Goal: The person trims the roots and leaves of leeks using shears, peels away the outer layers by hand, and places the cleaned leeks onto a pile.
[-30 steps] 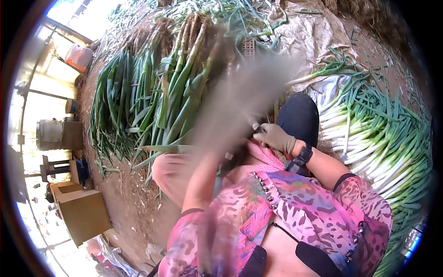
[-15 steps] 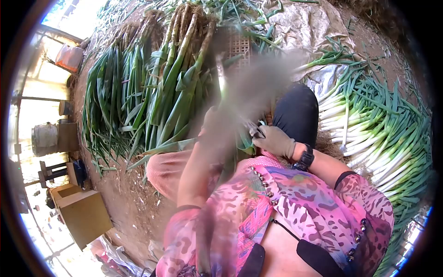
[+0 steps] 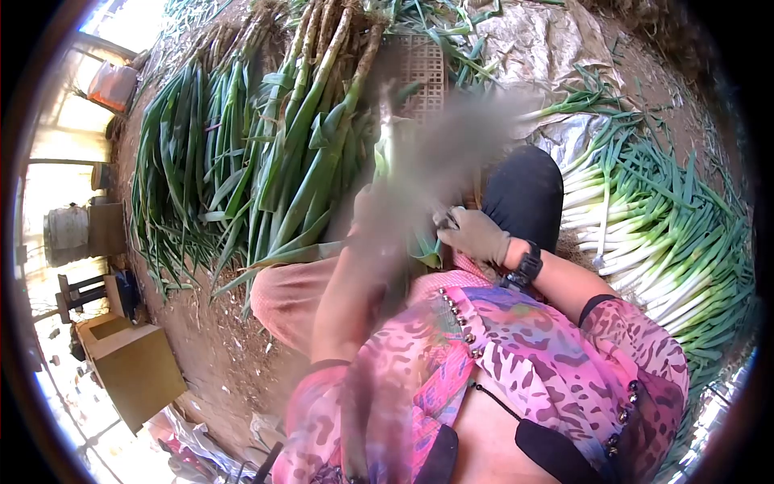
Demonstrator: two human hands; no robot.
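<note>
A grey smudge on the lens blurs the middle of the view and hides part of both hands' work. Behind it, my left hand (image 3: 367, 208) is closed around a long green onion (image 3: 382, 153). Its pale stalk points away from me, and green leaves hang down near my lap. My right hand (image 3: 474, 234), in a beige glove with a black watch at the wrist, is closed beside the onion's leaves. Its fingers pinch a small dark thing (image 3: 445, 219) that I cannot make out.
Untrimmed green onions (image 3: 274, 161) with soiled stalks lie at the left. Clean white-stalked onions (image 3: 637, 234) are heaped at the right. A plastic crate (image 3: 419, 73) and a crumpled sheet (image 3: 548, 48) lie ahead. A cardboard box (image 3: 133, 367) stands at the lower left.
The view has shifted slightly. More of the pale stalk in my left hand shows beside the smudge. My right hand has moved a little up and left.
</note>
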